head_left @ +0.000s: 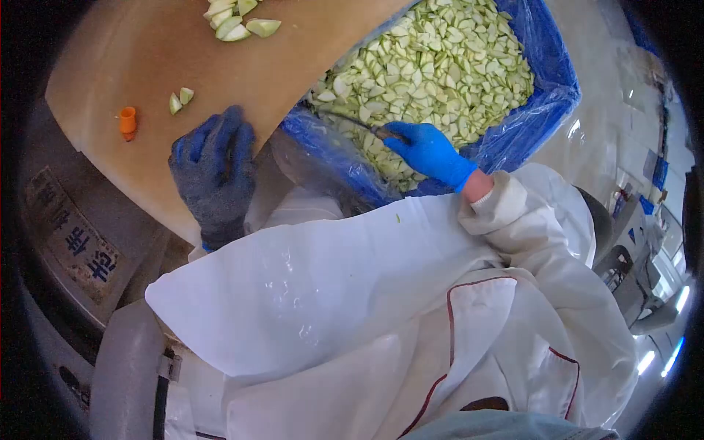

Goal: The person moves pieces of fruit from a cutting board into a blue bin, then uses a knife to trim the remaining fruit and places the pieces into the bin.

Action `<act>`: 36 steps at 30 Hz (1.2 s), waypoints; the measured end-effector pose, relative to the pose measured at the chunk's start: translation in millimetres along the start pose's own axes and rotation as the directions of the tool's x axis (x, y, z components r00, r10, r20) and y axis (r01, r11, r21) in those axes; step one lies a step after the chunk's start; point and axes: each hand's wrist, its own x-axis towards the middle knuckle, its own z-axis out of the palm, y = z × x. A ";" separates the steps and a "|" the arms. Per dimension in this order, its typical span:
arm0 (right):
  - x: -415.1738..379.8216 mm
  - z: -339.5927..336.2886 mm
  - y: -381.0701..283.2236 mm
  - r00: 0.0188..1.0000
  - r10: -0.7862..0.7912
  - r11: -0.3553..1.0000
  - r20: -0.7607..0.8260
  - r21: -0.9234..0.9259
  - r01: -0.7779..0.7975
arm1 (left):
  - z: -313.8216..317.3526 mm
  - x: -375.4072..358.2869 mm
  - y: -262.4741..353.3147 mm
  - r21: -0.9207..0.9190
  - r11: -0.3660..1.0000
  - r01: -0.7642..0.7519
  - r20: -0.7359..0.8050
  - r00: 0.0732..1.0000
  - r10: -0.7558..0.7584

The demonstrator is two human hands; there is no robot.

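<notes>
My left hand (214,176), in a dark blue-grey glove, rests on the edge of the tan board (139,172). Its fingers are stretched forward with small gaps and hold nothing visible. Two green-skinned pale wedges (180,100) lie just beyond those fingertips. In a bright blue glove, my right hand (433,154) grips the handle of a knife (345,117). The knife's thin dark blade points left, above the near left part of a blue crate (554,81) lined with clear plastic. Many small pale green cut pieces (447,66) fill the crate.
A small orange object (127,123) with a narrow dark tip sits on the board's left side. More wedges (238,18) are heaped at its far edge. My white apron (315,286) spreads below both hands. A grey machine part with a label (73,231) stands at left.
</notes>
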 end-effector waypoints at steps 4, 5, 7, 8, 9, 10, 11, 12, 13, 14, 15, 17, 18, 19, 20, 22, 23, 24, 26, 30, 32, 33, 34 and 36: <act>1.9 -28.2 3.4 0.977 0.145 0.989 -0.158 0.024 -0.143 | -9.9 -7.3 -12.0 -0.112 0.983 0.144 -0.181 0.970 -0.162; -1.1 -33.2 8.9 0.967 0.196 0.981 -0.162 0.031 -0.194 | -14.7 -5.9 -14.3 -0.133 0.972 0.195 -0.238 0.945 -0.223; -4.2 -47.9 13.8 0.952 0.298 0.954 -0.075 0.066 -0.293 | -25.8 -3.4 -26.1 -0.156 0.942 0.298 -0.278 0.901 -0.332; -9.8 -57.6 10.9 0.938 0.346 0.935 0.017 0.083 -0.346 | -28.0 -4.3 -35.8 -0.159 0.923 0.350 -0.264 0.886 -0.382; -16.7 -73.3 7.8 0.982 0.134 0.988 0.137 0.062 -0.143 | -31.1 -4.1 -46.0 -0.160 0.901 0.402 -0.250 0.867 -0.431; -23.6 -87.9 -4.6 0.964 -0.074 0.996 0.256 0.062 0.060 | -32.6 -1.8 -52.1 -0.111 0.935 0.336 -0.247 0.902 -0.354; -25.2 -104.3 -38.8 0.916 0.143 0.962 0.376 0.163 -0.217 | -28.8 2.6 -53.6 -0.068 0.961 0.266 -0.232 0.933 -0.275; -26.6 -117.7 -66.4 0.794 0.333 0.846 0.509 0.211 -0.490 | -23.4 6.6 -54.5 -0.034 0.980 0.194 -0.209 0.958 -0.197; -27.5 -119.8 -72.3 0.797 0.259 0.810 0.546 0.327 -0.487 | -17.2 9.2 -56.3 0.024 0.982 0.187 -0.165 0.970 -0.180; -29.0 -122.6 -74.3 0.797 0.186 0.757 0.574 0.434 -0.489 | -9.8 10.9 -56.9 0.076 0.981 0.178 -0.115 0.979 -0.169; -27.7 -124.1 -76.9 0.796 0.113 0.689 0.594 0.530 -0.494 | -4.8 13.5 -55.1 0.123 0.978 0.168 -0.063 0.985 -0.161; -13.0 -110.3 -95.6 0.861 0.064 0.677 0.505 0.611 -0.409 | 0.1 20.6 -47.1 0.229 0.940 0.253 0.055 0.961 -0.272; -5.8 -99.0 -108.8 0.888 0.040 0.670 0.457 0.648 -0.364 | 0.7 23.3 -43.9 0.283 0.914 0.290 0.107 0.938 -0.331; 0.3 -79.7 -116.0 0.921 0.057 0.618 0.385 0.711 -0.335 | 3.2 18.2 -42.4 0.282 0.941 0.188 0.020 0.979 -0.201; 8.0 -68.5 -122.5 0.926 0.052 0.625 0.374 0.711 -0.322 | 0.8 16.9 -38.1 0.222 0.952 0.210 0.005 0.976 -0.217; 22.1 -52.7 -130.9 0.936 0.048 0.631 0.349 0.716 -0.299 | -4.6 13.7 -28.4 0.094 0.966 0.239 -0.014 0.971 -0.239; 26.3 -45.4 -131.8 0.944 0.047 0.631 0.327 0.723 -0.281 | -10.4 15.9 -24.8 0.066 0.967 0.244 -0.010 0.970 -0.244; 29.1 -38.3 -131.4 0.950 0.048 0.629 0.309 0.730 -0.269 | -18.8 19.6 -20.2 0.038 0.967 0.252 -0.001 0.968 -0.252; 33.1 -30.5 -128.4 0.956 0.031 0.640 0.290 0.729 -0.242 | -21.2 20.9 -21.1 0.012 0.966 0.259 -0.012 0.966 -0.259; 35.3 -28.0 -127.0 0.959 -0.007 0.648 0.285 0.732 -0.213 | -5.7 18.4 -32.6 -0.003 0.975 0.221 -0.102 0.970 -0.220; 37.4 -25.9 -130.1 0.959 -0.009 0.629 0.283 0.747 -0.214 | -2.8 19.3 -33.4 0.003 0.978 0.210 -0.133 0.969 -0.207; 38.5 -22.9 -130.2 0.960 -0.005 0.618 0.281 0.755 -0.218 | -2.3 20.4 -32.1 0.014 0.977 0.214 -0.134 0.968 -0.211; 39.1 -20.2 -128.9 0.960 0.000 0.607 0.279 0.763 -0.222 | -1.7 21.2 -31.2 0.025 0.976 0.218 -0.134 0.968 -0.213; 40.2 -14.3 -121.7 0.957 -0.026 0.604 0.290 0.767 -0.216 | 0.6 22.1 -31.5 0.025 0.972 0.235 -0.102 0.968 -0.231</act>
